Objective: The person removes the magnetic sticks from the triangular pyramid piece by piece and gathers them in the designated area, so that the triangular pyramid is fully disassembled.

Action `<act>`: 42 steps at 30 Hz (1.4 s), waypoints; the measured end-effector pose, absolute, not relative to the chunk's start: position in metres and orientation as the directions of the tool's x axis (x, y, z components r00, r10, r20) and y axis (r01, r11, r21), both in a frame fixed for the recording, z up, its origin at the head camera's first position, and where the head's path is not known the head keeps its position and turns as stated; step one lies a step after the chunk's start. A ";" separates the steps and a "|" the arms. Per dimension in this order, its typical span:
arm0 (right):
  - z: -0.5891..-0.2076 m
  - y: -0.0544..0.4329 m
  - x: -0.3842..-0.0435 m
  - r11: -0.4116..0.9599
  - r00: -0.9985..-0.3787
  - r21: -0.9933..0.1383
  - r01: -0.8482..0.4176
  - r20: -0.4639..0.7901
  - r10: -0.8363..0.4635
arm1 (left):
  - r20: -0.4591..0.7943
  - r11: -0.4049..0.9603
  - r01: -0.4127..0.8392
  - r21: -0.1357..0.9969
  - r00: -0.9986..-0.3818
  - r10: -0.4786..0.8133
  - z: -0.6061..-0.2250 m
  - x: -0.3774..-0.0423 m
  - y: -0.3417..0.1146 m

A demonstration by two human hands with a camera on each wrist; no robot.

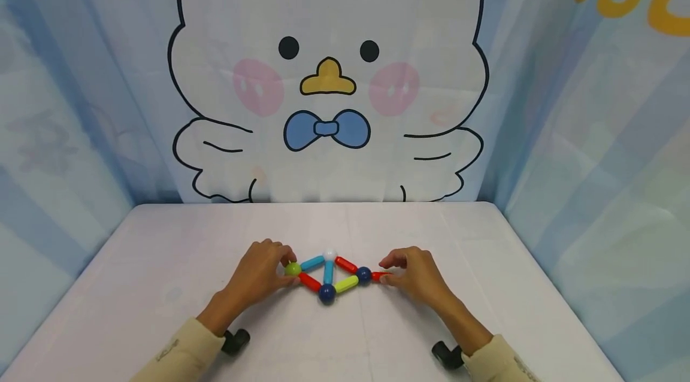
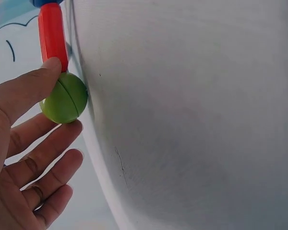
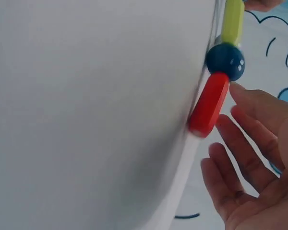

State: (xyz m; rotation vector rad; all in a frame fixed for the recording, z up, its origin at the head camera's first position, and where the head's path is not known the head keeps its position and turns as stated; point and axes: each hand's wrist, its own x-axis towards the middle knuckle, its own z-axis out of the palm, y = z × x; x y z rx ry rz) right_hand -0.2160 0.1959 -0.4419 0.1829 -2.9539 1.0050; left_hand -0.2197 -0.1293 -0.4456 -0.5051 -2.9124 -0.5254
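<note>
On the white table [image 1: 345, 340] lies a flat toy frame of short coloured rods and balls, two triangles sharing a light blue rod [image 1: 328, 272]. My left hand [image 1: 261, 268] pinches the green ball [image 2: 67, 98] at its left corner, the thumb reaching onto a red rod [image 2: 52, 36]. A white ball [image 1: 329, 255] forms the far corner, a navy ball [image 1: 326, 293] the near one. From the right-hand navy ball [image 3: 225, 61] another red rod [image 3: 210, 105] sticks out. Beside it is my right hand [image 1: 417, 275], thumb tip close to the rod's ball end, fingers spread and relaxed.
A yellow-green rod [image 1: 346, 284] and a red rod [image 1: 346, 264] join the right-hand ball. Behind the table hangs a curtain [image 1: 329, 172] with a cartoon bird; further curtains [image 1: 604, 190] stand at both sides. Black wrist devices [image 1: 235, 342] show under both sleeves.
</note>
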 end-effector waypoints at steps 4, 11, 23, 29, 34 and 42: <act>-0.438 0.181 -0.219 0.763 -0.987 -0.625 -0.161 0.090 -0.134 | 0.188 0.876 0.351 0.331 -0.934 0.303 -0.447 -0.220 -0.127; -0.430 0.148 -0.228 0.717 -0.957 -0.635 -0.289 0.162 -0.242 | 0.191 0.862 0.371 0.346 -0.927 0.323 -0.448 -0.221 -0.120; -0.434 0.108 -0.248 0.710 -0.912 -0.596 -0.376 0.101 -0.398 | 0.201 0.852 0.398 0.341 -0.916 0.348 -0.451 -0.223 -0.111; -0.437 0.099 -0.254 0.730 -0.896 -0.557 -0.397 0.063 -0.439 | 0.205 0.849 0.400 0.344 -0.915 0.348 -0.451 -0.224 -0.109; -0.439 0.096 -0.255 0.730 -0.891 -0.546 -0.411 0.073 -0.448 | 0.216 0.853 0.399 0.336 -0.914 0.343 -0.451 -0.223 -0.109; -0.442 0.093 -0.257 0.721 -0.910 -0.573 -0.390 0.122 -0.396 | 0.208 0.849 0.384 0.363 -0.921 0.328 -0.451 -0.221 -0.109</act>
